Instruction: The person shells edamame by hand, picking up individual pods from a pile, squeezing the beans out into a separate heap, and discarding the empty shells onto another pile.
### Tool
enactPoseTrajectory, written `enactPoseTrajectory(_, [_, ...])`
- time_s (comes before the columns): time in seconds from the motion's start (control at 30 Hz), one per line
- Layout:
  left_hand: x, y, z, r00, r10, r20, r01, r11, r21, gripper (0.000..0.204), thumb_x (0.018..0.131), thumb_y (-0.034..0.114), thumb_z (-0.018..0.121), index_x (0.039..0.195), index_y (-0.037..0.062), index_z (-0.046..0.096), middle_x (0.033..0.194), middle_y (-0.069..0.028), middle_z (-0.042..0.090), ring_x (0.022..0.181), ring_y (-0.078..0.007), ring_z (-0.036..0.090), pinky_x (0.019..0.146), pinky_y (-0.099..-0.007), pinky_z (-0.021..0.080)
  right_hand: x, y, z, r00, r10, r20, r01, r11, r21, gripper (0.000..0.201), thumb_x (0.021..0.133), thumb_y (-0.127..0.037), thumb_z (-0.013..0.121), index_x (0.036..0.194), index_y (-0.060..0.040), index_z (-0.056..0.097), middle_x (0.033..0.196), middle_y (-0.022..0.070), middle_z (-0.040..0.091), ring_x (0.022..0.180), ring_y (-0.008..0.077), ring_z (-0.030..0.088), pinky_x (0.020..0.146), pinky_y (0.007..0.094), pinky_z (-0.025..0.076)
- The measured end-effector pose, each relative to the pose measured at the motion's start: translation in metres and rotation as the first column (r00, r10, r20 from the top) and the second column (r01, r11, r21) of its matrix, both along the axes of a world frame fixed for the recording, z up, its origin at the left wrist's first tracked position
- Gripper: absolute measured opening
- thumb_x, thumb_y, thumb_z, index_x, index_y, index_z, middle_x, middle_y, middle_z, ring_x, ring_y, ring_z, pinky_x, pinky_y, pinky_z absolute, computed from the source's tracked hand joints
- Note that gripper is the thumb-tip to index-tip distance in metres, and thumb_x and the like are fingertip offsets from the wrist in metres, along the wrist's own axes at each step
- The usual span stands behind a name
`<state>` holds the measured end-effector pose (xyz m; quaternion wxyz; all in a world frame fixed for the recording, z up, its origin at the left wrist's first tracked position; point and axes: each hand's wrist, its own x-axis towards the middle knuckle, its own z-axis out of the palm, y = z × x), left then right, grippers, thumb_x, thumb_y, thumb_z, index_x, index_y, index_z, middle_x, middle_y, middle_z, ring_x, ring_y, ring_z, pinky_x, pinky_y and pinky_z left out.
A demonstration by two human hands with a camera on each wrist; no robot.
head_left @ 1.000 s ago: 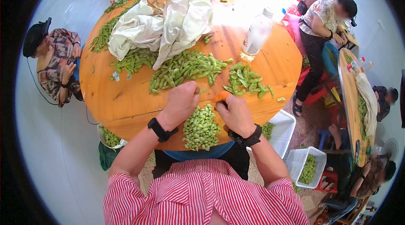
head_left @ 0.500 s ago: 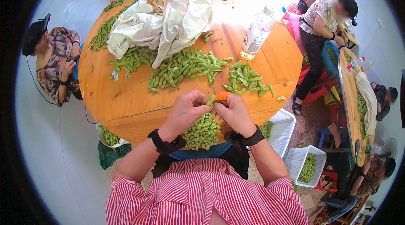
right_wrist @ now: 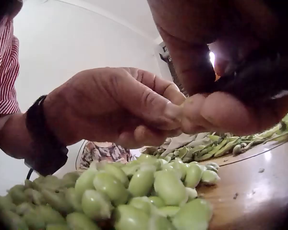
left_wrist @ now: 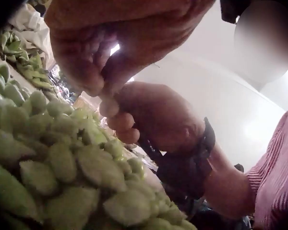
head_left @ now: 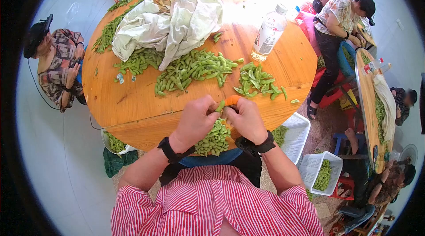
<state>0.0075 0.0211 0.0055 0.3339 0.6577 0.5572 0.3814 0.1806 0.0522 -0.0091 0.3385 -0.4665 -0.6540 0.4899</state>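
Note:
A green pod (head_left: 220,106) is pinched in the left hand (head_left: 195,118), its tip rising above the fingers. The right hand (head_left: 246,120), with an orange cover on one finger, meets the left at the pod, thumb and fingertips pressed close together. Below both hands lies a heap of shelled green beans (head_left: 212,141) at the table's near edge. In the right wrist view the fingertips of the left hand (right_wrist: 115,103) and right hand (right_wrist: 230,110) touch above the beans (right_wrist: 139,191); the pod is hidden there.
On the round wooden table (head_left: 133,123) are unshelled pods (head_left: 195,71), a smaller pile of pods (head_left: 256,81), a crumpled cloth (head_left: 172,19) and a bottle (head_left: 268,32). White baskets (head_left: 319,174) stand on the floor at right. People sit or stand at both sides.
From being apart beyond the bean heap, the hands have come together above it, a pod now held between them. Over the last half second they have hardly moved.

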Motion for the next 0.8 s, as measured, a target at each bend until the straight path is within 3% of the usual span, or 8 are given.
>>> enactPoseTrajectory(0.17, [0.002, -0.003, -0.003, 0.987, -0.005, -0.164, 0.043, 0.972, 0.229, 0.017, 0.078, 0.004, 0.070, 0.080, -0.0011, 0.054, 0.069, -0.0165, 0.055, 0.060, -0.0291, 0.057, 0.055, -0.0369, 0.044, -0.002, -0.005, 0.014, 0.986, -0.024, 0.163, 0.000, 0.990, 0.141, 0.015, 0.082, -0.009, 0.059, 0.087, 0.0038, 0.064, 0.072, 0.0258, 0.061, 0.070, 0.0405, 0.063, 0.063, 0.0437, 0.049])
enactPoseTrajectory(0.33, [-0.001, -0.004, 0.001, 0.991, -0.051, -0.127, 0.079, 0.971, 0.224, 0.017, 0.078, 0.002, 0.070, 0.082, -0.0009, 0.054, 0.069, -0.0148, 0.054, 0.060, -0.0259, 0.057, 0.055, -0.0361, 0.043, -0.004, -0.005, 0.014, 0.986, -0.025, 0.164, -0.011, 0.976, 0.216, 0.014, 0.082, -0.008, 0.059, 0.088, 0.0040, 0.060, 0.074, 0.0281, 0.060, 0.073, 0.0435, 0.062, 0.063, 0.0467, 0.048])
enactPoseTrajectory(0.4, [-0.005, -0.003, 0.002, 0.991, -0.070, -0.111, 0.092, 0.974, 0.206, 0.017, 0.078, 0.002, 0.071, 0.083, -0.0009, 0.054, 0.068, -0.0132, 0.055, 0.059, -0.0230, 0.057, 0.054, -0.0355, 0.043, -0.001, -0.003, 0.007, 0.975, 0.027, 0.219, -0.097, 0.943, 0.319, 0.014, 0.084, -0.005, 0.058, 0.097, -0.0013, 0.063, 0.067, 0.0149, 0.060, 0.060, 0.0227, 0.061, 0.056, 0.0343, 0.045])
enactPoseTrajectory(0.5, [-0.013, -0.002, 0.002, 0.993, -0.112, 0.028, 0.113, 0.993, -0.034, 0.017, 0.080, 0.004, 0.071, 0.084, 0.0005, 0.055, 0.068, -0.0059, 0.057, 0.059, -0.0137, 0.057, 0.053, -0.0305, 0.044, -0.001, -0.001, 0.001, 0.966, 0.034, 0.258, -0.140, 0.903, 0.405, 0.009, 0.084, -0.004, 0.058, 0.092, -0.0009, 0.059, 0.065, 0.0149, 0.059, 0.058, 0.0232, 0.061, 0.054, 0.0355, 0.045])
enactPoseTrajectory(0.57, [-0.021, 0.002, 0.006, 0.904, -0.024, 0.427, 0.225, 0.876, -0.427, 0.016, 0.083, 0.005, 0.072, 0.084, 0.0028, 0.056, 0.070, 0.0000, 0.059, 0.060, -0.0072, 0.055, 0.053, -0.0250, 0.044, 0.000, -0.002, 0.007, 0.970, 0.076, 0.232, -0.155, 0.926, 0.344, 0.007, 0.085, -0.004, 0.057, 0.090, -0.0007, 0.059, 0.065, 0.0132, 0.060, 0.057, 0.0211, 0.061, 0.053, 0.0340, 0.046])
enactPoseTrajectory(0.63, [-0.028, 0.005, 0.009, 0.849, -0.021, 0.529, 0.304, 0.838, -0.454, 0.015, 0.083, 0.006, 0.071, 0.086, 0.0040, 0.056, 0.072, 0.0009, 0.059, 0.060, -0.0067, 0.055, 0.053, -0.0235, 0.045, 0.001, -0.002, 0.010, 0.972, 0.117, 0.203, -0.173, 0.944, 0.281, 0.004, 0.085, -0.003, 0.057, 0.089, -0.0005, 0.058, 0.065, 0.0114, 0.060, 0.056, 0.0190, 0.061, 0.053, 0.0325, 0.046])
enactPoseTrajectory(0.7, [-0.029, 0.006, 0.010, 0.781, -0.012, 0.625, 0.382, 0.801, -0.462, 0.015, 0.084, 0.006, 0.071, 0.087, 0.0051, 0.056, 0.074, 0.0017, 0.060, 0.059, -0.0061, 0.055, 0.053, -0.0221, 0.045, -0.001, -0.001, 0.009, 0.989, 0.143, 0.043, -0.148, 0.978, 0.149, 0.011, 0.082, -0.007, 0.058, 0.080, 0.0042, 0.056, 0.063, 0.0215, 0.058, 0.060, 0.0351, 0.062, 0.055, 0.0408, 0.046])
enactPoseTrajectory(0.8, [-0.023, 0.005, 0.010, 0.829, -0.029, 0.559, 0.342, 0.817, -0.465, 0.015, 0.083, 0.005, 0.070, 0.089, 0.0034, 0.056, 0.071, -0.0024, 0.058, 0.061, -0.0114, 0.058, 0.054, -0.0265, 0.046, -0.004, -0.001, 0.012, 0.991, 0.104, -0.087, -0.108, 0.993, -0.040, 0.012, 0.082, -0.007, 0.058, 0.079, 0.0047, 0.057, 0.060, 0.0168, 0.060, 0.054, 0.0256, 0.062, 0.052, 0.0364, 0.046])
